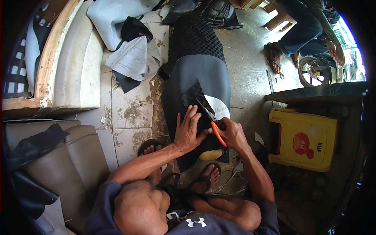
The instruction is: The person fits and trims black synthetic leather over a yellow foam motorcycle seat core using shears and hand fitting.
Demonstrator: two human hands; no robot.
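Note:
My right hand is closed round the orange handles of a pair of scissors. Their metal blades lie over a black checkered piece of material, pointing away from me and to the left. On that piece rests my left hand, fingers spread and pressed flat near the blades. Beneath both hands stretches a long dark grey padded form, shaped like a motorcycle seat. A white flap with faint print, the material's pale backing, shows right of the blades. Yellow foam peeks out at the near end.
Offcuts of sheet material lie on the worn tiles ahead left. Brown padded cushions and a wood-framed pale cushion flank my left. A yellow plastic stool lies tipped at right. Beyond it are another person's sandalled foot and a wheel.

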